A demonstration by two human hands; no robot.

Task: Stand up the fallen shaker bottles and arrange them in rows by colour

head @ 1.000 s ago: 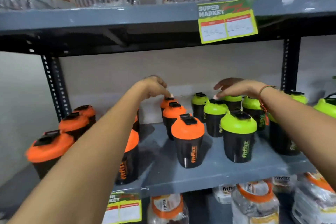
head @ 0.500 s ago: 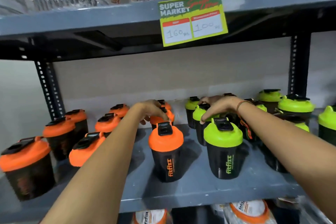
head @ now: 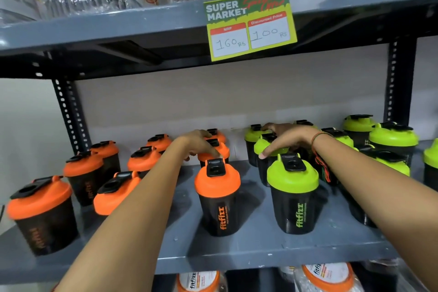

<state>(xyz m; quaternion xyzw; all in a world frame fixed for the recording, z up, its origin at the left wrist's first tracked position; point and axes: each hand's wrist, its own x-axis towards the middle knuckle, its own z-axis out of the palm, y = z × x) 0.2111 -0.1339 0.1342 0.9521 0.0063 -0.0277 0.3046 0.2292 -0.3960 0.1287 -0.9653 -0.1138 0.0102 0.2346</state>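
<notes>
1. The left hand (head: 198, 143) rests on the lid of the second orange-lidded shaker bottle (head: 214, 153); whether its fingers clasp it cannot be told.
2. The right hand (head: 285, 140) lies palm-down, fingers draped over the second green-lidded shaker bottle (head: 269, 149); the closure is unclear.
3. The front orange shaker (head: 218, 199) and front green shaker (head: 294, 193) stand upright, near the grey shelf (head: 260, 248) edge, bare shelf between them.
4. More orange shakers (head: 40, 213) crowd the left, green ones (head: 393, 140) the right.

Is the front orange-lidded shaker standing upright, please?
Upright: the front orange-lidded shaker stands base-down on the shelf, lid on top.
</notes>
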